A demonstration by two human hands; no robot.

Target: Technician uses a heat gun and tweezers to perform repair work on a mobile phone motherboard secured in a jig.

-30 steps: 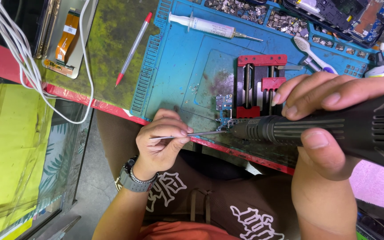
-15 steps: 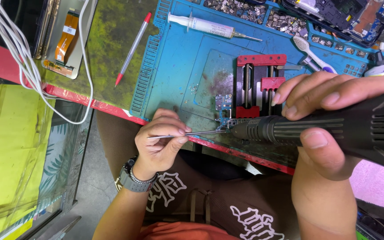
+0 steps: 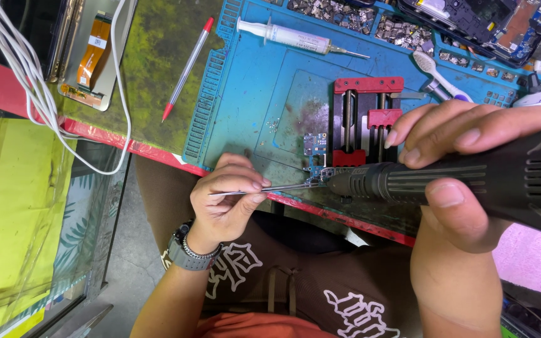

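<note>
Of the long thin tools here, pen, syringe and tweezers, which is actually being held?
The metal tweezers, pinched in the left hand; the pen and syringe lie untouched.

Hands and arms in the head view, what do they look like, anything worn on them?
Both hands are bare, no gloves, and the forearms show no sleeves. The left hand has a wristwatch with a grey case and a metal bead bracelet beside it on the wrist. The right hand wears nothing visible: no ring, no watch, no band. Fingernails are short and unpainted.
</note>
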